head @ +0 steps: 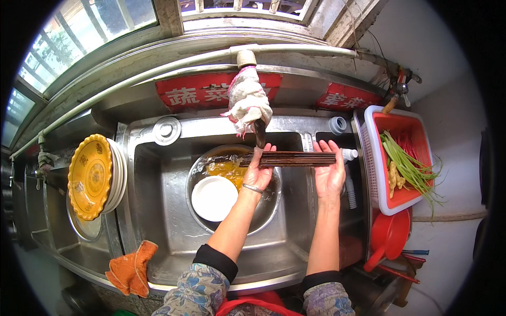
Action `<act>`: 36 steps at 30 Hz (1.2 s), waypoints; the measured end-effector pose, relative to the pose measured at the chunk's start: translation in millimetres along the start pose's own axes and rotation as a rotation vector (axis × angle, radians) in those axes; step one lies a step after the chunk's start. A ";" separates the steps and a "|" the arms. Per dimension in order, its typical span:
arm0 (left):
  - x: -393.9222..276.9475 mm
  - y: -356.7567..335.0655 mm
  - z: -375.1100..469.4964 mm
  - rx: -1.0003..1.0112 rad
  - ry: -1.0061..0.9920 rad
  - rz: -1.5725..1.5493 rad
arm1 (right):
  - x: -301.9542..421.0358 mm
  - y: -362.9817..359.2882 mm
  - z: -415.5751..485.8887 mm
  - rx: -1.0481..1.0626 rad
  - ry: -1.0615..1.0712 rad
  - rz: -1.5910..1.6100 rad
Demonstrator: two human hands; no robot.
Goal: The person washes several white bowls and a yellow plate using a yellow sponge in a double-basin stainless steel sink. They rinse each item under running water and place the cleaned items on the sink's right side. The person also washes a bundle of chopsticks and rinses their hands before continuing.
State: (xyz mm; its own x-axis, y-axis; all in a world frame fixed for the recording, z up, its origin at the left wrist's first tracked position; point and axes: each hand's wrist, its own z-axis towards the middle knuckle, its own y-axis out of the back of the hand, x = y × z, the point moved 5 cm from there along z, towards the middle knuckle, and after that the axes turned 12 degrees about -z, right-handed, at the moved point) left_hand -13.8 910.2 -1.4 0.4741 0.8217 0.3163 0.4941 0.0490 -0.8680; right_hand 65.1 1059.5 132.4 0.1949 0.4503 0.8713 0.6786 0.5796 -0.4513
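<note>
A bundle of dark brown chopsticks (296, 158) lies level between my two hands, under the mouth of a tap wrapped in a white cloth (250, 98). My left hand (259, 172) grips the bundle near its left end. At the right end, my right hand (331, 173) holds it against the palm and thumb, fingers extended. Water runs from the tap at my left hand. Below, a round metal basin (272, 213) stands in the steel sink (174, 221). It holds water, a white bowl (214, 198) and something yellow under the water (227, 170).
Left of the sink stand a yellow scalloped plate (90, 177) and stacked white plates (118, 177). An orange cloth (132, 268) hangs over the front edge. At right are a basket (373, 166) with green stalks (407, 158) and a red plastic dipper (391, 233). A drain strainer (167, 130) sits behind.
</note>
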 end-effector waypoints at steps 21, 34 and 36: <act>-134.3 -117.6 -96.2 0.338 -0.282 0.302 | -169.9 -89.8 8.6 0.149 -0.529 0.527; -33.6 -30.5 -4.5 0.148 -0.047 0.043 | -26.6 -19.8 27.5 0.192 -0.148 0.235; -15.0 -29.7 -2.9 0.160 0.032 -0.031 | -6.1 -19.6 21.1 0.194 -0.071 0.178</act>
State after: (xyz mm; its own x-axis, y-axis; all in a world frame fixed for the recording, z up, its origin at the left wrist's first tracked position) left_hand -33.5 894.8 20.8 0.4846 0.8001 0.3534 0.3878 0.1656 -0.9067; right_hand 35.7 1059.8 131.8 0.2443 0.5992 0.7624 0.4885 0.6032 -0.6306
